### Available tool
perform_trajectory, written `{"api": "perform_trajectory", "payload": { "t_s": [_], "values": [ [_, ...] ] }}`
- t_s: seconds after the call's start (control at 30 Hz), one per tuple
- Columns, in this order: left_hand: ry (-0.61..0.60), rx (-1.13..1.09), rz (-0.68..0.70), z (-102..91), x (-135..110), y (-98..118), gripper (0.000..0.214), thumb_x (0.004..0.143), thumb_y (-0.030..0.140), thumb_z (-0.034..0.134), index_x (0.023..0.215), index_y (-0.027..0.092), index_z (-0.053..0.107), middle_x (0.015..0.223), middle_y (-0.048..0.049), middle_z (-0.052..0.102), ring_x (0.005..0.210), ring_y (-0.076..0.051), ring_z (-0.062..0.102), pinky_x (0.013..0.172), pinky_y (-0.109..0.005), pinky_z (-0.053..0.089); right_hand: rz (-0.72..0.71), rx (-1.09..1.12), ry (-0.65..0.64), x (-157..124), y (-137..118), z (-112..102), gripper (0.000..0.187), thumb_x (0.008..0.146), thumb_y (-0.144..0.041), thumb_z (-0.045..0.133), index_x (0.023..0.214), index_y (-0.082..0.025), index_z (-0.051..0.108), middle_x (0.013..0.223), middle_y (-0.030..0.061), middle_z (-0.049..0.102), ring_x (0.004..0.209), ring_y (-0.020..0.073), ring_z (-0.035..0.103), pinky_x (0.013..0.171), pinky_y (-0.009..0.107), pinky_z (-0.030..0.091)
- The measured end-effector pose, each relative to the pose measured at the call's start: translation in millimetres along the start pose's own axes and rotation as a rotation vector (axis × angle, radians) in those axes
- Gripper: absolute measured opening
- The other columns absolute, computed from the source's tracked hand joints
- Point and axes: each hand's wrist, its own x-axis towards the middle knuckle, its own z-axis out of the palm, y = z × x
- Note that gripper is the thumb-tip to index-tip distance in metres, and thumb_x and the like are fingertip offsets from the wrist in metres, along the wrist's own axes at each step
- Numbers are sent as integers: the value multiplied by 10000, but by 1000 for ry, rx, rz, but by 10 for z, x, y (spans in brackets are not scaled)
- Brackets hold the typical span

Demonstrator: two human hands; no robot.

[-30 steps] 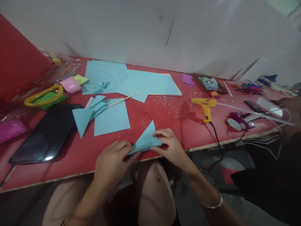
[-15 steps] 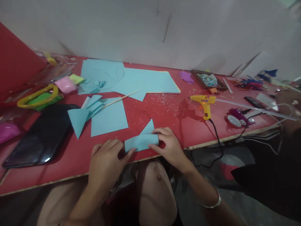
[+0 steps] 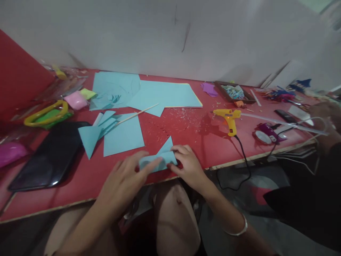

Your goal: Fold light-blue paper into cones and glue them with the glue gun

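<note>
A light-blue sheet of paper (image 3: 155, 161), folded or rolled into a narrow strip, lies at the front edge of the red table, with one pointed corner (image 3: 167, 144) sticking up behind it. My right hand (image 3: 188, 161) pinches its right end between thumb and fingers. Over the left end is my left hand (image 3: 128, 170), slightly blurred; its thumb rests across the strip and its fingers curl at the back edge. Left of the strip are a flat blue square sheet (image 3: 124, 137) and a folded blue paper piece (image 3: 90, 137) with a thin wooden stick (image 3: 137, 113).
A yellow hot glue gun (image 3: 229, 119) stands on the right, its cord hanging off the table (image 3: 191, 128). Larger blue sheets (image 3: 173, 94) lie at the back. A black tablet-like slab (image 3: 50, 156) is left. A small tray (image 3: 234, 92) holds scraps. Another person's hand (image 3: 325, 115) is far right.
My left thumb has moved right and up onto the paper strip, and the left hand has shifted with it. The strip looks narrower. My right hand keeps its pinch.
</note>
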Motion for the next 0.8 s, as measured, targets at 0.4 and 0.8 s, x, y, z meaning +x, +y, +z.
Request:
{"api": "perform_trajectory", "payload": {
  "t_s": [0.4, 0.8],
  "values": [
    [-52, -64, 97, -19, 3, -60, 503, 811, 133, 473, 1283, 276, 375, 1231, -81, 517, 1119, -230, 484, 881, -370, 408, -119, 121, -68, -36, 63, -131, 140, 770, -210, 592, 902, -187, 635, 1082, 44, 583, 959, 176, 491, 844, 321, 407],
    [-110, -335, -10, 15, 7, -8, 107, 731, 154, 599, 807, 219, 637, 854, -14, 641, 815, -180, 568, 708, -317, 445, -169, 155, -134, -159, 217, -120, 282, 683, -61, 569, 887, -237, 650, 1196, 45, 580, 1121, 180, 509, 1010, 423, 288]
  ]
}}
